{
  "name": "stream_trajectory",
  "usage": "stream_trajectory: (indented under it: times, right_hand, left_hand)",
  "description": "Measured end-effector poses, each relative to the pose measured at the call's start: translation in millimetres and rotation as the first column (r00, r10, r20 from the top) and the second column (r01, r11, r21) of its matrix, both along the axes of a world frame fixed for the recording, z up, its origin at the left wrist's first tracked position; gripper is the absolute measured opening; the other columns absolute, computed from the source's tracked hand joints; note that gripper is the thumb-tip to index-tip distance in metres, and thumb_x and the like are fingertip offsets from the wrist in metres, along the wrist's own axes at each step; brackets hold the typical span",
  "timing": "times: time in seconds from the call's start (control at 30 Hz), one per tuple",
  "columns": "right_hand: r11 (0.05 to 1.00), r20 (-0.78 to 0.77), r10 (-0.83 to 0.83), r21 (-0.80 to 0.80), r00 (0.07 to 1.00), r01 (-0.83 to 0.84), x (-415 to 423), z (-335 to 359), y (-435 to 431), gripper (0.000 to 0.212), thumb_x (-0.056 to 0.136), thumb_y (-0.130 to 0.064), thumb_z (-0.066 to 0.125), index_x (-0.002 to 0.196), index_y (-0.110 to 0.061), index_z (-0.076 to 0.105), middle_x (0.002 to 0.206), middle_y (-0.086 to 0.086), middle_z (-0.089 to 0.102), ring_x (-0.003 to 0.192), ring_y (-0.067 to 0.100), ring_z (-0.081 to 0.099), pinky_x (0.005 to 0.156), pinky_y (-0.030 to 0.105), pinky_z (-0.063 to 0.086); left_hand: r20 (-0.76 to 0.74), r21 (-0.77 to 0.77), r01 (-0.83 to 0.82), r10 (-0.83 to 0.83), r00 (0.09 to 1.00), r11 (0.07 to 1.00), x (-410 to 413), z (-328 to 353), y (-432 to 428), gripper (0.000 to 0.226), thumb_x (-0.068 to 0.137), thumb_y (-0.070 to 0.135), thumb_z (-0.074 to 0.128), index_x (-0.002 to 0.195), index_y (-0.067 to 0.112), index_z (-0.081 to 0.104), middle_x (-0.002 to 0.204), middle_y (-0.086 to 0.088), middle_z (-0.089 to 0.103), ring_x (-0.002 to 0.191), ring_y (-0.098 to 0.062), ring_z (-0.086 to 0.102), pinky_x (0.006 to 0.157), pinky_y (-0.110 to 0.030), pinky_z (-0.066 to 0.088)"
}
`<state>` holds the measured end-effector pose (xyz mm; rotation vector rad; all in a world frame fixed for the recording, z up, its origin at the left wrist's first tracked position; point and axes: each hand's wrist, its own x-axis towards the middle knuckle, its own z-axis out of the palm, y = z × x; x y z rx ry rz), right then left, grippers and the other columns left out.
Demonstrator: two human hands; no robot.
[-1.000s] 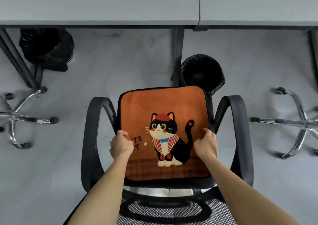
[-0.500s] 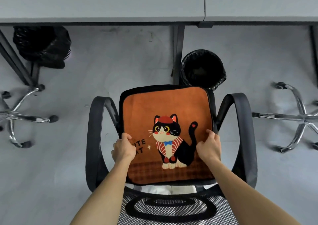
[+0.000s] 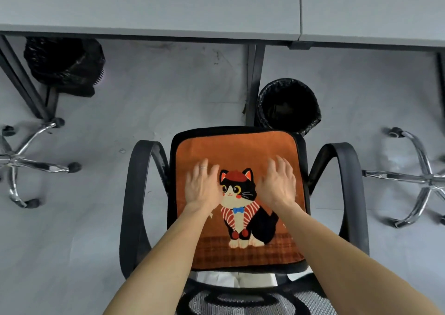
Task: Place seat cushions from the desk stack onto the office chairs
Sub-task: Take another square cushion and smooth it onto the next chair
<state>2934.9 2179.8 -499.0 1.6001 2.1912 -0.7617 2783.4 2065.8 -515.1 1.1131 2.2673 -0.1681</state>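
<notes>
An orange seat cushion with a black border and a cartoon cat lies flat on the seat of a black office chair directly below me. My left hand lies over the cushion left of the cat's head, fingers straight and spread. My right hand lies over it to the right of the cat, fingers likewise straight. Both hands are motion-blurred. The chair's mesh backrest shows at the bottom edge. No cushion stack is in view.
A grey desk spans the top, its black leg just beyond the chair. One black bin stands behind the chair, another at far left. Chrome chair bases sit at left and right.
Both hands let go of the cushion's side edges and moved forward onto its top, fingers now straight. The cushion has settled flat on the seat.
</notes>
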Motion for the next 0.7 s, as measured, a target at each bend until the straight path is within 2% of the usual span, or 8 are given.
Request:
stream_trajectory:
  times: [0.13, 0.23, 0.3, 0.37, 0.43, 0.53, 0.7]
  right_hand:
    - [0.994, -0.123, 0.107, 0.035, 0.987, -0.104, -45, -18, 28, 0.057, 0.103, -0.037, 0.034, 0.158, -0.025, 0.023, 0.168, 0.003, 0.012, 0.155, 0.022, -0.001, 0.125, 0.046, 0.006]
    - [0.993, -0.028, 0.105, 0.055, 0.994, -0.103, -44, -46, 50, 0.061, 0.102, -0.052, 0.024, 0.159, -0.037, 0.010, 0.169, -0.002, -0.003, 0.154, 0.023, -0.015, 0.122, 0.056, -0.007]
    - [0.990, 0.067, 0.131, 0.044, 0.989, -0.134, -26, -66, 63, 0.062, 0.098, -0.065, 0.015, 0.156, -0.049, -0.002, 0.167, -0.008, -0.014, 0.151, 0.024, -0.024, 0.117, 0.064, -0.011]
    - [0.980, 0.097, 0.190, 0.046, 0.977, -0.195, -8, -80, 69, 0.062, 0.095, -0.074, 0.007, 0.152, -0.055, -0.010, 0.165, -0.012, -0.022, 0.149, 0.021, -0.030, 0.115, 0.068, -0.012]
    - [0.973, 0.092, 0.205, 0.091, 0.974, -0.214, 0, -89, 67, 0.064, 0.093, -0.078, 0.004, 0.151, -0.056, -0.011, 0.165, -0.012, -0.022, 0.149, 0.019, -0.031, 0.115, 0.068, -0.011]
    - [0.970, 0.090, 0.161, 0.171, 0.983, -0.174, 0, -96, 64, 0.066, 0.092, -0.079, 0.005, 0.152, -0.056, -0.008, 0.166, -0.010, -0.021, 0.149, 0.023, -0.031, 0.115, 0.069, -0.010]
    - [0.984, 0.102, 0.159, 0.064, 0.982, -0.166, -2, -86, 68, 0.072, 0.089, -0.083, 0.006, 0.152, -0.054, -0.012, 0.163, -0.006, -0.030, 0.146, 0.028, -0.035, 0.113, 0.071, -0.011]
  left_hand:
    - [-0.031, 0.153, 0.115, -0.112, 0.993, 0.981, -6, -24, 46, 0.066, 0.103, 0.044, 0.036, 0.160, 0.029, 0.007, 0.168, -0.004, -0.001, 0.155, -0.023, -0.003, 0.123, -0.050, 0.005]
    - [-0.072, 0.192, 0.145, -0.133, 0.988, 0.971, -19, -52, 60, 0.065, 0.102, 0.055, 0.025, 0.159, 0.036, 0.000, 0.168, 0.000, -0.007, 0.154, -0.022, -0.009, 0.122, -0.052, -0.001]
    - [-0.073, 0.170, 0.139, -0.128, 0.989, 0.976, -36, -71, 52, 0.064, 0.100, 0.065, 0.018, 0.156, 0.046, -0.008, 0.166, 0.004, -0.014, 0.153, -0.022, -0.014, 0.123, -0.055, -0.003]
    - [-0.127, 0.155, 0.155, -0.136, 0.983, 0.976, -52, -84, 35, 0.067, 0.096, 0.074, 0.013, 0.152, 0.051, -0.015, 0.165, 0.005, -0.019, 0.152, -0.024, -0.018, 0.121, -0.059, -0.004]
    - [-0.162, 0.163, 0.094, -0.068, 0.985, 0.982, -63, -93, 21, 0.072, 0.092, 0.080, 0.013, 0.151, 0.052, -0.016, 0.165, 0.003, -0.021, 0.151, -0.028, -0.022, 0.118, -0.063, -0.009]
    - [-0.180, 0.163, 0.055, -0.025, 0.983, 0.985, -66, -95, 17, 0.076, 0.089, 0.083, 0.014, 0.151, 0.052, -0.017, 0.165, 0.001, -0.021, 0.150, -0.030, -0.024, 0.116, -0.069, -0.005]
    - [-0.148, 0.110, 0.038, -0.022, 0.989, 0.993, -63, -89, 19, 0.076, 0.090, 0.082, 0.009, 0.151, 0.049, -0.021, 0.163, -0.003, -0.029, 0.149, -0.033, -0.026, 0.115, -0.071, -0.002]
